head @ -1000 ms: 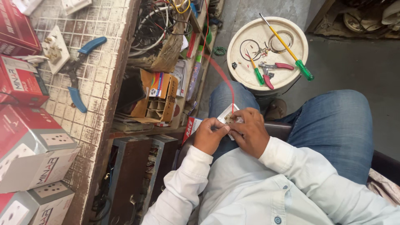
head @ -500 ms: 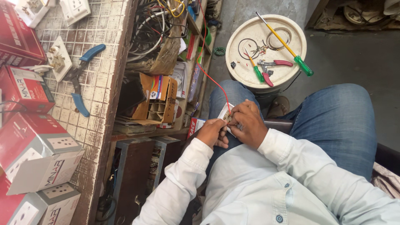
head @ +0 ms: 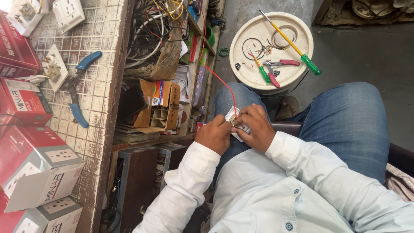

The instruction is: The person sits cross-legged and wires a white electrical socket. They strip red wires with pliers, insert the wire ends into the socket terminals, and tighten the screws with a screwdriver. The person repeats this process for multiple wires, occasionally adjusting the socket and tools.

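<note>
Left hand (head: 214, 136) and right hand (head: 254, 129) stay pinching the white socket (head: 230, 115), red wire (head: 217, 77) now trailing above them.

Red wire (head: 217, 78); white socket plate (head: 230, 115); blue-handled pliers (head: 77, 88).

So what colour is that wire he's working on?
Red. The wire runs down to the hands, clearest in the head view.

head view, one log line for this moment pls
left hand: pinching white socket plate | right hand: gripping plate from the other side | red wire: runs from plate up to shelf | pliers: lying on bucket lid
</note>
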